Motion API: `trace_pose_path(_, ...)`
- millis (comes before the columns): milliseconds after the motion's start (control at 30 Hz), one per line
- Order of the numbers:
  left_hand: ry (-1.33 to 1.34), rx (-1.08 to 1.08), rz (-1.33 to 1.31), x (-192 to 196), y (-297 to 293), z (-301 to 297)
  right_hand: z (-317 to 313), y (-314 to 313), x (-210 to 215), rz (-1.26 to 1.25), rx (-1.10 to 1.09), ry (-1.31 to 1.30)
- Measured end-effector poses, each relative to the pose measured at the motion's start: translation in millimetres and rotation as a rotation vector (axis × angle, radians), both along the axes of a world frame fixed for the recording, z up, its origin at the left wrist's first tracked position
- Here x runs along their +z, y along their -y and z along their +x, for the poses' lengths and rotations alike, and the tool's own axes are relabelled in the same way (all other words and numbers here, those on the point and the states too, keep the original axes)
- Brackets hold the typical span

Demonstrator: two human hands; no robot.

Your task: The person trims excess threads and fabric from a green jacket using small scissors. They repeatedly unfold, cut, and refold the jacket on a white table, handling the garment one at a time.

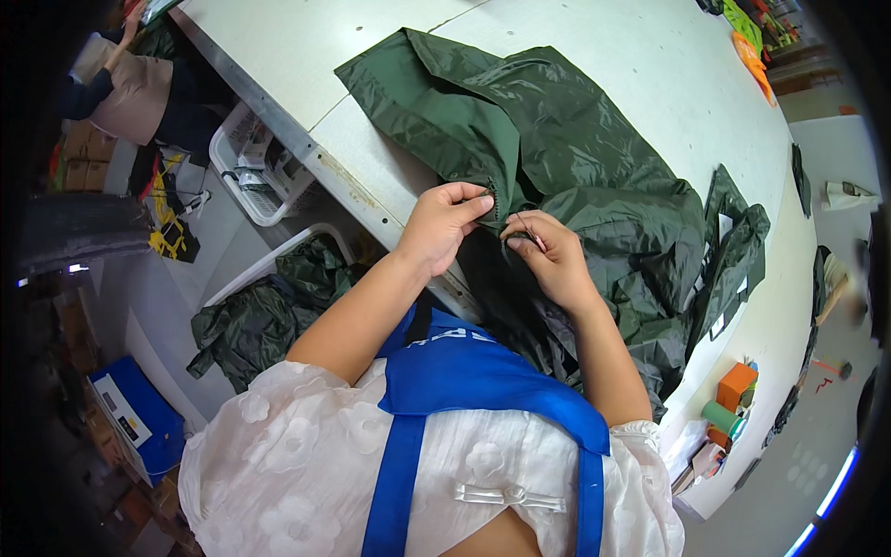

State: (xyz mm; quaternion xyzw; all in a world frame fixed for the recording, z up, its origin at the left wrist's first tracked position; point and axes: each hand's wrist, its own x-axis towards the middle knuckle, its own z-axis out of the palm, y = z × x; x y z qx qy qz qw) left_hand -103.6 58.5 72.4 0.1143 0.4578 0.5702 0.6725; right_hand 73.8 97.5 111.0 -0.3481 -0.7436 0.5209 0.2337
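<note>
On my feed, biggest first: white tabletop (pixel 260 46), smooth & hard w/ a grey metal edge, patchily worn. On it I've got the dark green garment (pixel 594 121), thin, shiny, crinkly fabric, flat & sharp-cornered at one end, bunched into soft, rumpled folds at the other. I make its long axis diag., far L to near R; the flat, squared end points away & to the L. Below the tabletop's L side: crumpled green cloth (pixel 278 311), similar sheen, heaped in a white bin (pixel 255 269), & next to it a white plastic basket (pixel 263 210). Both hands are at the garment's near edge: L hand (pixel 441 227) pinches its dark toothed strip (pixel 495 197); R hand (pixel 552 260), just beside, has fingers curled round a small dark tool (pixel 527 238), exact type unclear to me.
</note>
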Motion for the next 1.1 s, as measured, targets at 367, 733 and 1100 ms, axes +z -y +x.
trace_pose_path(367, -1.563, 0.134, 0.708, 46, 0, -21, 10, 17, 8, 0.099, 0.056, 0.039)
trace_pose_path(733, -1.376, -0.141, 1.019, 69, -2, 2, 20, 4, 52, -0.135, -0.278, 0.003)
trace_pose_path(1100, -1.432, -0.142, 1.028, 77, 1, 11, 15, 13, 68, 0.100, -0.362, 0.172)
